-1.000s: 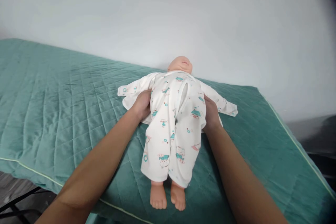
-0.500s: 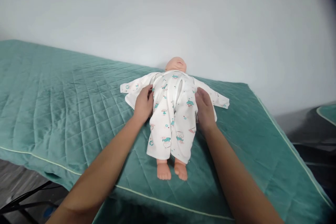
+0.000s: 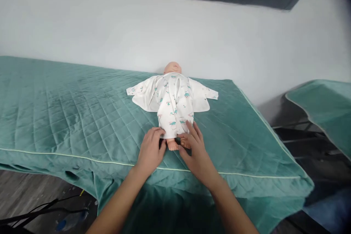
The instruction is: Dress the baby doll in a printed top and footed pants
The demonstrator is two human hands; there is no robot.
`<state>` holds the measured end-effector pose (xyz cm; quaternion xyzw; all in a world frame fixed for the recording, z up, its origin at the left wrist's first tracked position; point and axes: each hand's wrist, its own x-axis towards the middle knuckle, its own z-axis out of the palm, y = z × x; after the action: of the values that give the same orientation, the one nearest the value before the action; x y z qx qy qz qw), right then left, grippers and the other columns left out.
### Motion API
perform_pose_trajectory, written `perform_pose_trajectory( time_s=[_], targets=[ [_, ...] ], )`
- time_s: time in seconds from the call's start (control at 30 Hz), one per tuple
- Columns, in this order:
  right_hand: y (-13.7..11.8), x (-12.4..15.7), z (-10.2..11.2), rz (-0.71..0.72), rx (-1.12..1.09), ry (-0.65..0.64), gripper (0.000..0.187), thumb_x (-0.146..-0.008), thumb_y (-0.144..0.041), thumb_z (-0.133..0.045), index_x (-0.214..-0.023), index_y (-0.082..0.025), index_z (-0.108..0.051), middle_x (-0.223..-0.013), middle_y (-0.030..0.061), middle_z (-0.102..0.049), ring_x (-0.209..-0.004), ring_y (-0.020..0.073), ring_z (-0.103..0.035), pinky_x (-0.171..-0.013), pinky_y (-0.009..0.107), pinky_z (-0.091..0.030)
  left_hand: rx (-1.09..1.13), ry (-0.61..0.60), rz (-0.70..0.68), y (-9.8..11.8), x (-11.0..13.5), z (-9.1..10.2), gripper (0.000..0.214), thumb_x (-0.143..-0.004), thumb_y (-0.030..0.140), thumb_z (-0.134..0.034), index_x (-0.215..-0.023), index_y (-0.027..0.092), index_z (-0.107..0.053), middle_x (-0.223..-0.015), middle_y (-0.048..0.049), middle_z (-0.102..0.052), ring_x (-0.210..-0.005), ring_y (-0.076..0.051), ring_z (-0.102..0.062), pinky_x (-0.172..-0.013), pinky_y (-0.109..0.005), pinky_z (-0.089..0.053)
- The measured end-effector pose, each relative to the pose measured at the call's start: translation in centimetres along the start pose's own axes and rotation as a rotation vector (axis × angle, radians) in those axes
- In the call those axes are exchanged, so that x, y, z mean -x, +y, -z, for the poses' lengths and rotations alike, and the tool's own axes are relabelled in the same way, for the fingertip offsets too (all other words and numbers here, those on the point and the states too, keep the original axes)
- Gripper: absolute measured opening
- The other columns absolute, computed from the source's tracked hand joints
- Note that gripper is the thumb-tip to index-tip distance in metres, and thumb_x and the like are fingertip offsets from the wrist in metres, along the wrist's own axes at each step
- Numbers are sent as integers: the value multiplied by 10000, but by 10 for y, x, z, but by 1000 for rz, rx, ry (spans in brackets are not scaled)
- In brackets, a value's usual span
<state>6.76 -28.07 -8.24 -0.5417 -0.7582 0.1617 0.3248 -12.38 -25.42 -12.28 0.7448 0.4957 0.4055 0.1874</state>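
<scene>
A baby doll (image 3: 173, 67) lies on its back, head by the wall and bare feet towards me. White printed trousers (image 3: 171, 117) cover its legs and reach high over its body. Beneath them, a white baby shirt (image 3: 201, 103) spreads out at both sides, its sleeves stretched outwards. My left hand (image 3: 150, 150) is at the left trouser hem, fingertips against the cloth and thumb apart beside the foot. Over the other trouser leg's lower end, my right hand (image 3: 196, 151) has its fingers spread, partly hiding the hem and that foot.
The doll rests on a green quilted cover (image 3: 82, 117) with a pale piped front edge. A white wall (image 3: 137, 29) stands right behind. At the right is another green-covered surface (image 3: 323, 106), across a dark gap. Black cables (image 3: 41, 212) and a bottle (image 3: 71, 221) are on the floor.
Both hands have moved from the sides of the trousers' upper part down to the hems by the feet. The view has tilted up and pulled back.
</scene>
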Motion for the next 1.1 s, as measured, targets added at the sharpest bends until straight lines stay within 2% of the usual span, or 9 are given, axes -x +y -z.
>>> perform_pose_trajectory(
  time_s=[0.13,0.27,0.37,0.5,0.7,0.8,0.9,1.0,1.1],
  targets=[
    [-9,-5,-3,-36,177,15,284,-859,-81,-512,-1093,-219,-595,-1637,138,-361,-1563,370,-207,-1149,700,-347,62,12,35,0,-9,-1,135,-953,172,-457,-1011,216,-571,-1020,-72,-648,-964,-226,-624,-875,-396,-505],
    [-13,-15,-12,-8,298,44,129,-901,-164,-570,-1006,-229,-607,-1614,139,-402,-1536,405,-264,-1130,755,-301,146,35,39,2,-6,0,86,-965,228,-486,-960,217,-571,-948,-51,-645,-894,-200,-628,-814,-340,-499],
    [-11,-23,-22,44,329,54,90,-930,-180,-554,-968,-223,-623,-1580,121,-458,-1526,394,-291,-1152,740,-276,184,54,36,3,-1,1,84,-971,238,-498,-935,215,-570,-900,-31,-634,-826,-171,-617,-775,-303,-488],
    [-7,-29,-27,77,274,48,161,-951,-161,-499,-926,-231,-642,-1524,79,-531,-1501,355,-351,-1173,698,-285,213,139,53,3,1,3,59,-964,231,-524,-937,216,-576,-887,-13,-637,-796,-150,-617,-748,-276,-484],
    [-11,-17,-6,168,85,135,160,-931,-146,-522,-980,-238,-644,-1453,95,-574,-1484,296,-367,-1163,587,-402,204,202,1,5,15,8,54,-960,184,-546,-976,229,-571,-924,-18,-654,-872,-156,-640,-803,-290,-496],
    [-12,-5,5,213,57,119,193,-924,-127,-544,-1020,-257,-649,-1460,74,-564,-1486,300,-357,-1171,581,-395,149,179,62,12,30,9,83,-957,168,-534,-1001,231,-566,-963,-32,-650,-915,-173,-636,-822,-310,-506],
    [-1,4,12,191,-63,89,246,-943,-126,-539,-1098,-281,-648,-1453,70,-558,-1433,286,-436,-1139,546,-435,95,219,124,27,39,10,169,-955,152,-516,-1096,232,-566,-1094,-65,-633,-1048,-197,-624,-902,-347,-519],
    [20,5,13,53,-218,174,295,-940,-111,-508,-1174,-268,-593,-1341,102,-595,-1262,250,-575,-1002,467,-531,35,250,-9,47,32,9,292,-949,138,-526,-1225,231,-545,-1237,-93,-608,-1205,-223,-572,-1026,-406,-494],
    [38,3,6,-39,-162,199,272,-886,-128,-563,-1135,-236,-558,-1196,111,-612,-1128,260,-604,-888,434,-544,-103,123,-149,62,11,3,306,-941,124,-531,-1233,215,-551,-1283,-99,-614,-1298,-259,-510,-1098,-461,-454]
  ],
)
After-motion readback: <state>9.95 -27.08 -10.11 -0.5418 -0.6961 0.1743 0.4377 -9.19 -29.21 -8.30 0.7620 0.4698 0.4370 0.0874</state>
